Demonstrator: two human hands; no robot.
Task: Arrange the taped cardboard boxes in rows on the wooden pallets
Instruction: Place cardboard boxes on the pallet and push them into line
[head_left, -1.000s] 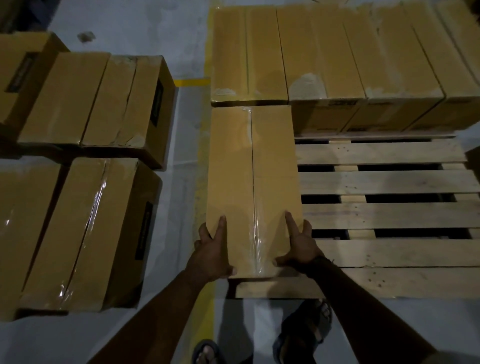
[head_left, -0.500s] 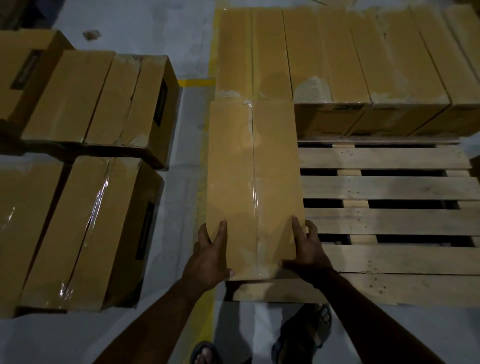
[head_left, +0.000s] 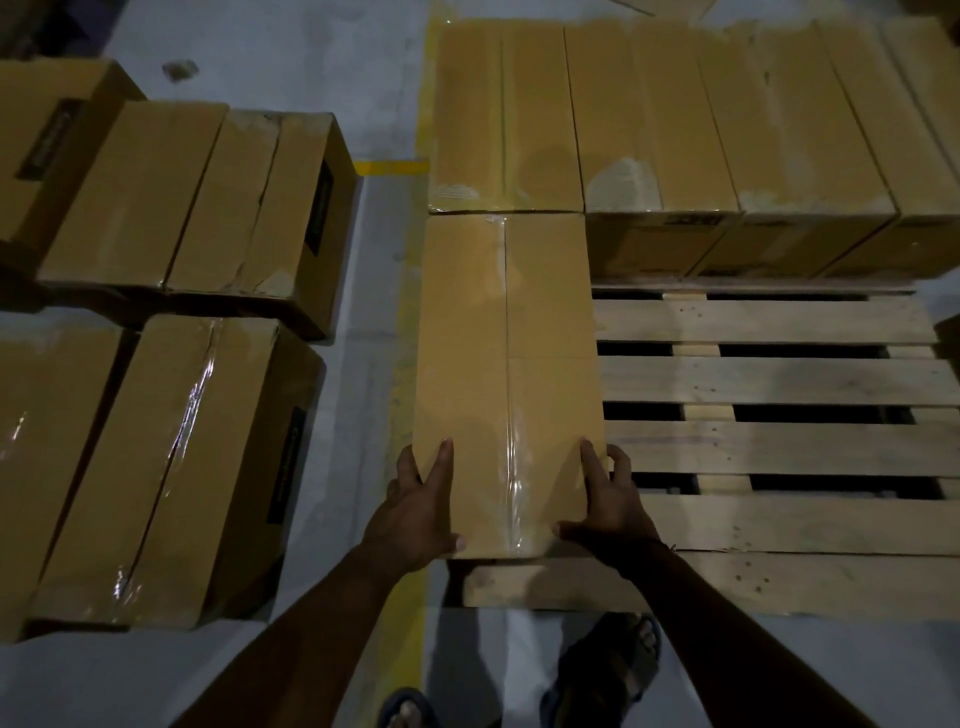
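The slatted pale wooden pallet (head_left: 769, 384) is the reference here, and it is only partly filled. Along its far edge sits a finished back row of brown taped cardboard boxes (head_left: 670, 119), packed side by side. In front of that row the bare slats are open across nearly the whole width, so I judge most of the second row is yet to be laid.

Off the pallet's left side, across the yellow painted floor line (head_left: 405, 322), a cluster of waiting brown cardboard boxes with clear tape (head_left: 171, 457) stands on the grey floor, so plenty is left to carry over.

Now the long brown cardboard box with a clear tape seam (head_left: 506, 364): it lies on the pallet's left end, starting the second row, its far end hard up against the back row. Half a second ago a thin gap showed there, and a second ago it sat clearly nearer the front edge, so it has been pushed home.

The left hand (head_left: 415, 512) and the right hand (head_left: 610, 501) clasp the box's near corners, fingers spread along its sides, thumbs on the near end.
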